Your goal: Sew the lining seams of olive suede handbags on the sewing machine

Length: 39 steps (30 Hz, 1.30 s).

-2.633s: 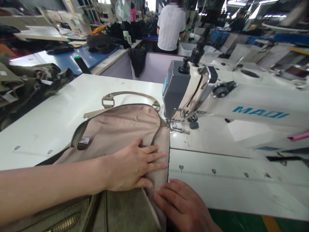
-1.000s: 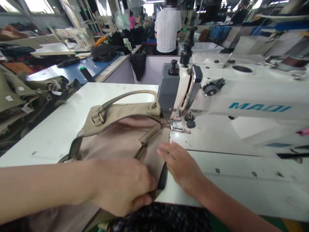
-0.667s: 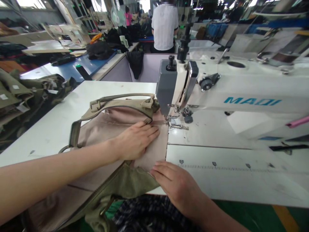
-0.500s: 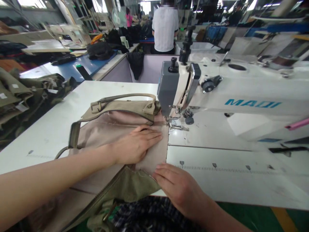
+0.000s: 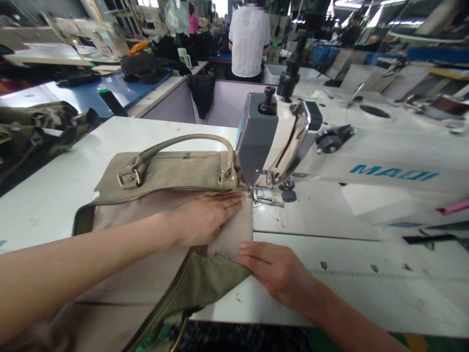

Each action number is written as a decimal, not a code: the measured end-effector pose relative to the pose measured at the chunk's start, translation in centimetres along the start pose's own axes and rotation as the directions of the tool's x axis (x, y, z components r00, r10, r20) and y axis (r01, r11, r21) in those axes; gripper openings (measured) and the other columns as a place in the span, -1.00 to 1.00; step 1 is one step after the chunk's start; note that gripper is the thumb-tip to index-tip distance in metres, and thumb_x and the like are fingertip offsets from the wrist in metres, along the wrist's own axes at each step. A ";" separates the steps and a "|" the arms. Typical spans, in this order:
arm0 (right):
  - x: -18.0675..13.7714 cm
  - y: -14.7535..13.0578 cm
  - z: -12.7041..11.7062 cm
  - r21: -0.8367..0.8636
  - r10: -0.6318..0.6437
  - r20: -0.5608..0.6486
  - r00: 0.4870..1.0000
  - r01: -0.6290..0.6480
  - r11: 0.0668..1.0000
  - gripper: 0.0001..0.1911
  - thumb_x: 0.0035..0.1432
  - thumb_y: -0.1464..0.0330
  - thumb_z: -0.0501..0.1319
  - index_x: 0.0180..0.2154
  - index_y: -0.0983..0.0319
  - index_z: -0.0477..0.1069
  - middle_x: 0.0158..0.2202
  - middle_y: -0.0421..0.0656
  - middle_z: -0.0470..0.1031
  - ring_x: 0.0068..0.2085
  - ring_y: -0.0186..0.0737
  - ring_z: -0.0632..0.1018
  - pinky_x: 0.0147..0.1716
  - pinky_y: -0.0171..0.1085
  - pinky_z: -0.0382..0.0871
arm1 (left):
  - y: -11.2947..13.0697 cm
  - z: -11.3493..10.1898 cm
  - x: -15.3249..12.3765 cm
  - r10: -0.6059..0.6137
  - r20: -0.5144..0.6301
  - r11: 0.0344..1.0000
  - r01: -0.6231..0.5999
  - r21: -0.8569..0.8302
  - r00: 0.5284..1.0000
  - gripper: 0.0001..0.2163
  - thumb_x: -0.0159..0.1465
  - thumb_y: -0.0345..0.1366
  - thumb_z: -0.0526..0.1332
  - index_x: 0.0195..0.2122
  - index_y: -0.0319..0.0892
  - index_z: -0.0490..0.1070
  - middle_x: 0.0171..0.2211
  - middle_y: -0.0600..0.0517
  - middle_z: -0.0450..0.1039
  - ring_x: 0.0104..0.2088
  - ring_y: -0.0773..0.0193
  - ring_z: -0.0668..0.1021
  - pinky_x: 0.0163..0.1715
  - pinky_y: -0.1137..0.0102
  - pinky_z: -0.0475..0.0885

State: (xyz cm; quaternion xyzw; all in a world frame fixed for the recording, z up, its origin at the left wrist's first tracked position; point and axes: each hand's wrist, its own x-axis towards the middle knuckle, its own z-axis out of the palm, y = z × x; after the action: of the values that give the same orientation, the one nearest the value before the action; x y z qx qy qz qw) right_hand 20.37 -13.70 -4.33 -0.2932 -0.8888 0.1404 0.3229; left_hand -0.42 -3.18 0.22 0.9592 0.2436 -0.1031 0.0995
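One big white table spreads out in front of you. Past it, you see a person in a white shirt, with their back turned to you. A white sewing machine with blue letters on its side fills the right part of the table. The soft green-brown bag lies on the table, to the left of the machine, with its mouth wide open. You can see the pink lining inside.

Your left hand lies flat on the lining, palm down, with its fingers straight and close together; it does not grip anything. Your right hand is nearer to you, with its fingertips on the right edge of the bag. Its fingers are close together and a bit bent, but its thumb is hidden, so I cannot tell if it pinches the cloth.

One handle curves up from the far side of the bag. A gold buckle sits at its left end. A thin, shiny metal piece is just right of the lining.
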 end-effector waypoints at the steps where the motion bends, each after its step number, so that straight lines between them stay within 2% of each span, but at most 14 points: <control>1: 0.1 0.5 0.0 0.003 0.002 -0.015 1.000 -0.002 1.000 -0.66 0.44 0.48 -0.06 -0.11 0.41 0.49 -0.14 0.02 0.59 -0.03 -0.17 0.58 0.05 -0.27 0.47 | -0.4 0.1 0.3 -0.002 0.003 1.000 0.002 -0.011 1.000 -0.33 0.17 -0.50 0.07 0.35 -0.41 0.01 0.38 -0.17 -0.06 0.37 0.12 0.10 0.34 0.24 0.07; 6: 0.8 2.4 0.1 0.025 0.020 -0.049 0.999 -0.019 1.000 -0.71 0.42 0.48 0.00 -0.10 0.38 0.50 -0.12 0.00 0.59 -0.02 -0.17 0.58 0.05 -0.26 0.48 | -3.6 0.4 2.0 0.031 0.006 0.988 -0.030 -0.152 0.999 -0.37 0.29 -0.52 -0.06 0.38 -0.43 -0.22 0.39 -0.24 -0.17 0.38 0.22 0.04 0.34 0.24 0.05; 9: 0.9 2.9 0.1 0.047 0.060 -0.051 0.997 -0.058 0.997 -0.70 0.36 0.56 0.00 -0.07 0.36 0.49 -0.08 -0.01 0.57 0.03 -0.16 0.55 0.07 -0.22 0.47 | -4.0 -0.8 2.1 0.032 -0.032 0.967 -0.039 -0.254 0.999 -0.51 0.40 -0.38 -0.09 0.35 -0.38 -0.04 0.37 -0.22 -0.03 0.36 0.17 0.12 0.31 0.19 0.12; 11: 0.7 2.7 0.0 0.080 0.085 -0.051 0.995 -0.081 0.993 -0.68 0.32 0.58 0.01 -0.03 0.33 0.47 -0.07 -0.02 0.56 0.05 -0.16 0.53 0.08 -0.19 0.46 | -2.0 -1.7 0.7 0.001 -0.033 0.955 -0.011 -0.296 0.999 -0.62 0.46 -0.24 -0.10 0.12 -0.30 0.34 0.20 -0.17 0.33 0.21 0.12 0.38 0.23 0.20 0.26; 13: 0.5 2.1 -0.1 0.119 0.102 -0.038 0.994 -0.096 0.988 -0.67 0.28 0.56 0.04 0.00 0.31 0.45 -0.05 -0.02 0.55 0.06 -0.14 0.52 0.09 -0.14 0.45 | 1.6 -1.8 -1.8 -0.019 -0.018 0.951 0.012 -0.309 1.000 -0.54 0.46 -0.08 -0.13 -0.23 -0.22 0.50 -0.14 -0.09 0.55 -0.06 0.14 0.56 0.11 0.19 0.38; 16: 0.2 0.5 0.2 0.142 0.114 -0.007 0.993 -0.112 0.984 -0.65 0.26 0.54 0.08 0.04 0.30 0.42 -0.03 0.02 0.52 0.08 -0.09 0.48 0.12 -0.07 0.42 | 7.0 0.1 -5.9 -0.022 -0.191 0.973 -0.023 -0.231 0.981 -0.54 0.36 0.10 0.03 -0.11 -0.22 0.47 -0.12 -0.13 0.53 -0.04 0.02 0.53 0.14 0.10 0.34; 19: -0.2 -1.3 0.7 0.134 0.127 0.011 0.992 -0.128 0.983 -0.71 0.29 0.54 0.07 -0.01 0.36 0.45 -0.08 0.05 0.52 0.05 -0.07 0.49 0.16 -0.06 0.37 | 8.9 2.2 -8.3 -0.010 -0.274 0.977 -0.048 -0.206 0.962 -0.43 0.34 0.08 0.10 0.18 -0.28 0.25 0.11 -0.21 0.41 0.17 -0.01 0.40 0.25 0.11 0.22; 23: -1.0 -3.1 1.1 0.119 0.171 -0.025 0.985 -0.167 0.979 -0.77 0.35 0.55 0.05 -0.13 0.40 0.48 -0.16 0.06 0.54 -0.02 -0.11 0.53 0.13 -0.13 0.41 | 6.9 2.9 -9.6 0.052 -0.223 0.947 -0.119 -0.298 0.973 -0.06 0.23 0.11 0.24 0.41 -0.16 -0.32 0.31 -0.19 0.15 0.30 0.05 0.25 0.35 0.08 0.01; 26: -1.5 -3.7 1.1 0.118 0.203 -0.057 0.978 -0.195 0.974 -0.76 0.35 0.56 0.03 -0.14 0.37 0.48 -0.14 0.04 0.54 -0.02 -0.12 0.53 0.11 -0.14 0.42 | 5.3 2.4 -10.4 0.035 -0.126 0.946 -0.074 -0.316 0.991 -0.03 0.19 -0.18 0.30 0.41 -0.07 -0.43 0.35 -0.12 0.07 0.32 0.04 0.21 0.36 -0.01 -0.15; 28: -1.5 -3.9 1.2 0.114 0.209 -0.076 0.975 -0.199 0.973 -0.75 0.34 0.57 0.03 -0.16 0.34 0.48 -0.14 0.02 0.55 -0.03 -0.13 0.54 0.09 -0.16 0.44 | 5.0 1.9 -10.5 0.029 -0.060 0.959 -0.044 -0.281 0.998 -0.04 0.09 -0.42 0.22 0.41 -0.02 -0.38 0.36 -0.05 0.06 0.33 0.06 0.20 0.36 -0.02 -0.17; 31: -1.3 -4.1 1.4 0.118 0.226 -0.083 0.971 -0.216 0.969 -0.76 0.32 0.57 0.04 -0.19 0.32 0.48 -0.17 0.00 0.55 -0.06 -0.14 0.55 0.08 -0.16 0.45 | 5.4 1.5 -9.5 -0.004 -0.044 0.979 -0.005 -0.205 0.999 -0.11 -0.02 -0.50 0.18 0.38 -0.09 -0.09 0.33 -0.05 0.13 0.29 0.03 0.24 0.34 0.02 -0.08; 34: -1.1 -4.4 1.5 0.099 0.229 -0.080 0.970 -0.221 0.970 -0.74 0.32 0.57 0.03 -0.15 0.33 0.48 -0.15 0.03 0.55 -0.06 -0.11 0.55 0.03 -0.14 0.49 | 6.3 1.6 -8.1 0.080 -0.110 0.992 -0.090 -0.086 0.991 -0.47 0.19 -0.42 0.18 0.22 -0.15 0.24 0.24 -0.04 0.30 0.24 0.10 0.31 0.37 0.10 -0.18; 36: -1.3 -4.5 1.7 0.086 0.210 -0.082 0.974 -0.203 0.975 -0.71 0.31 0.59 0.01 -0.11 0.33 0.48 -0.14 0.04 0.55 -0.07 -0.10 0.55 -0.02 -0.15 0.53 | 6.7 2.0 -7.5 0.184 -0.172 0.983 -0.184 0.018 0.968 -0.67 0.36 -0.39 0.07 0.15 -0.16 0.33 0.18 -0.02 0.37 0.25 0.19 0.30 0.39 0.18 -0.28; 39: -1.6 -4.7 1.8 0.085 0.189 -0.095 0.977 -0.181 0.980 -0.69 0.28 0.61 0.00 -0.11 0.36 0.49 -0.16 0.06 0.55 -0.09 -0.08 0.55 -0.03 -0.16 0.53 | 6.9 2.3 -7.5 0.187 -0.196 0.982 -0.183 0.041 0.962 -0.68 0.42 -0.38 0.00 0.17 -0.17 0.31 0.17 -0.03 0.38 0.22 0.22 0.34 0.34 0.28 -0.08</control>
State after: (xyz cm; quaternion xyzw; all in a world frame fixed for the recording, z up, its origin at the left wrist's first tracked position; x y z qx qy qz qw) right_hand 18.16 -18.46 -4.45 -0.3689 -0.8340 0.1883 0.3645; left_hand -3.83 -13.01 0.88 0.9844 0.1604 0.0006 0.0727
